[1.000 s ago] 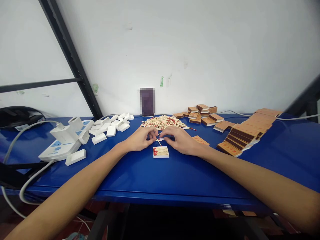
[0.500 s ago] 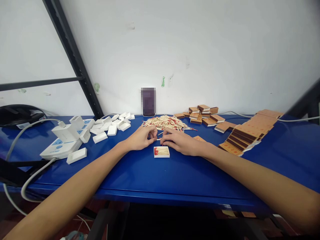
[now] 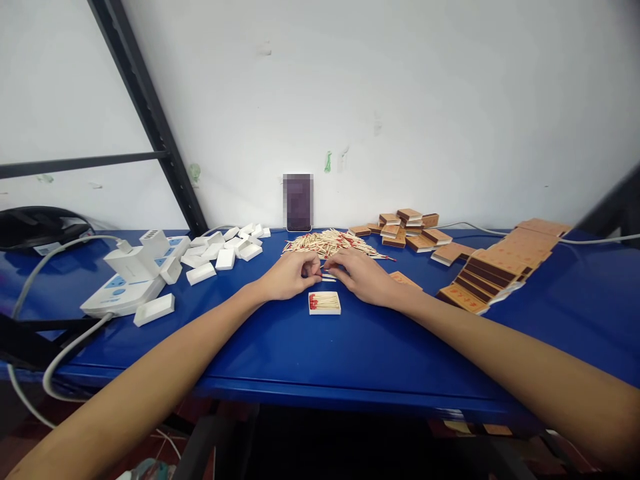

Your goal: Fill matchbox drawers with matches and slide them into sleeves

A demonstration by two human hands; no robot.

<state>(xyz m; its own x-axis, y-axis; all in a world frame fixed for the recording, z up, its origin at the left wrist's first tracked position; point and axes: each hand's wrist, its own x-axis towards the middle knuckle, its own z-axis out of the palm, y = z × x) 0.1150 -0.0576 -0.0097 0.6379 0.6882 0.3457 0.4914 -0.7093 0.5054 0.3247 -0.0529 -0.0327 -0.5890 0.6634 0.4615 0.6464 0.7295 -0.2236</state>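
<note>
Both hands meet on the blue table (image 3: 320, 353), just behind a small white matchbox tray (image 3: 325, 303) filled with red-tipped matches. My left hand (image 3: 290, 276) has its fingers curled and pinches one end of a few loose matches (image 3: 328, 276). From the other side my right hand (image 3: 361, 275) pinches the same matches. A heap of loose matches (image 3: 330, 243) lies right behind the hands.
Several empty white trays (image 3: 223, 252) lie at the back left beside a white power strip (image 3: 127, 280) with grey cables. Brown matchbox sleeves (image 3: 407, 229) are piled at the back right, more stacked in a row (image 3: 495, 267). A dark phone (image 3: 298, 202) leans on the wall.
Both hands stayed over the same spot, fingers shifting as they gather a few matches between them. The view drifted slightly.
</note>
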